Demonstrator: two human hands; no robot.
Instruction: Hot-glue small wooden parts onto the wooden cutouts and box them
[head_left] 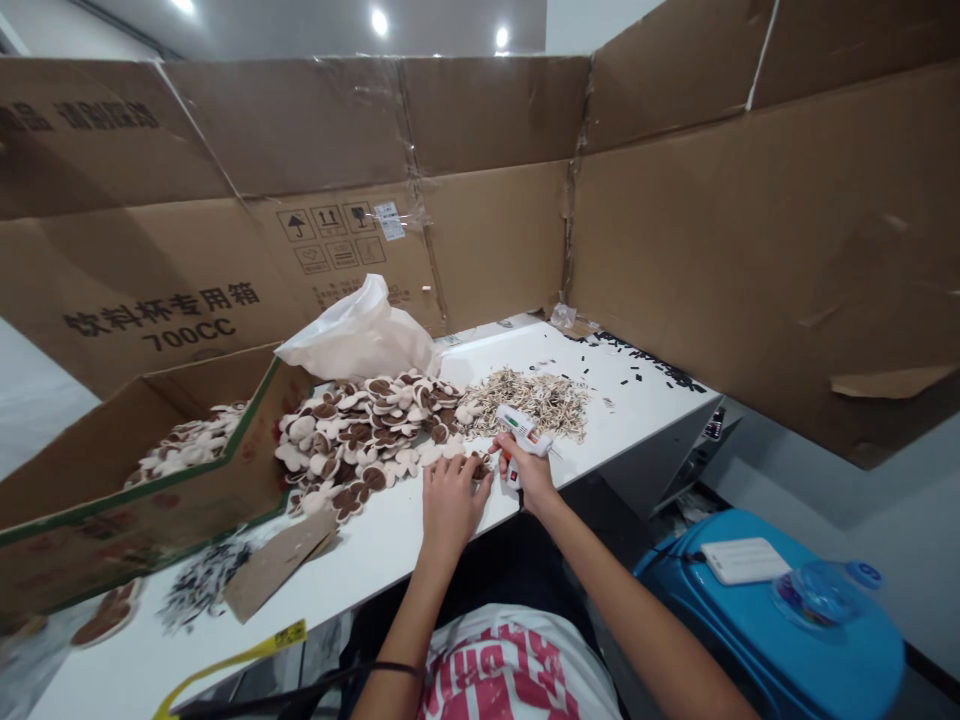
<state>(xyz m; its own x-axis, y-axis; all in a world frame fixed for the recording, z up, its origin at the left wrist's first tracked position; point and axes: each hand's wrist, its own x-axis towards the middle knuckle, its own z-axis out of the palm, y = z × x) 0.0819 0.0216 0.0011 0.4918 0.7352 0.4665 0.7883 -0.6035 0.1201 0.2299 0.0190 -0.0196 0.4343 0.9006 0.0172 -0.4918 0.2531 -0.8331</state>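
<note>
My right hand is wrapped round a white hot glue gun, with an orange part showing at the fingers. The gun's tip points left and down, close to my left hand. My left hand lies at the table's front edge, its fingers closed on a brown felt piece that they partly cover. Just beyond it spreads a heap of brown and cream felt pieces with rounded, ear-like lobes. Behind the glue gun is a pile of thin, pale little strips.
An open carton holding more felt pieces stands at left, near a white bag. A cardboard scrap lies beside dark clippings. Tall cardboard walls enclose the table. At right, a blue stool carries a bottle and power bank.
</note>
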